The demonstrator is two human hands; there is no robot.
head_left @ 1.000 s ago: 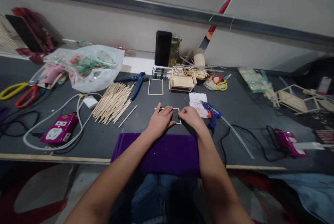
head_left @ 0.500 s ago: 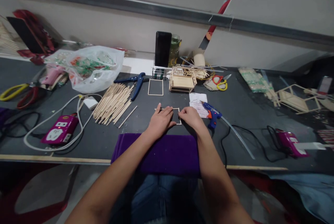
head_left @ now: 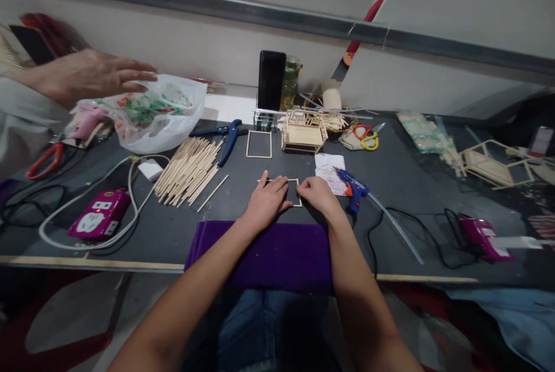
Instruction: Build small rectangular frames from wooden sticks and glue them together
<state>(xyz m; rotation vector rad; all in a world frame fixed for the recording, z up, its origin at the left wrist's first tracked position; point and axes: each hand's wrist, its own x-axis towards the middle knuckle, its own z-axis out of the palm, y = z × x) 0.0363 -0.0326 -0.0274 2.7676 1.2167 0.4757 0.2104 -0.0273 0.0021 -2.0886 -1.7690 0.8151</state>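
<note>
A small frame of thin wooden sticks (head_left: 300,198) lies on the dark table, partly covered by my hands. My left hand (head_left: 269,198) rests flat over its left part, fingers stretched out. At the frame's right side, my right hand (head_left: 315,194) has thumb and fingertips pinched on the right-hand stick. A finished-looking square stick frame (head_left: 259,157) lies just behind. Beyond my right hand stands a little wooden stick model (head_left: 303,136). The blue glue gun (head_left: 356,191) lies to the right, close to a paper with writing (head_left: 326,165).
Loose sticks (head_left: 186,172) and a blue cutter (head_left: 232,140) lie left. Behind stand a phone (head_left: 271,83) and scissors (head_left: 366,137). A co-worker's hand (head_left: 93,77) hovers near a plastic bag (head_left: 160,123). Purple power strips (head_left: 102,216) and cables lie on both sides; purple cloth (head_left: 269,256) lies in front.
A co-worker's hand and pale sleeve have come in from the left, above the plastic bag. The yellow-handled scissors at far left no longer show. My hands have stayed in place.
</note>
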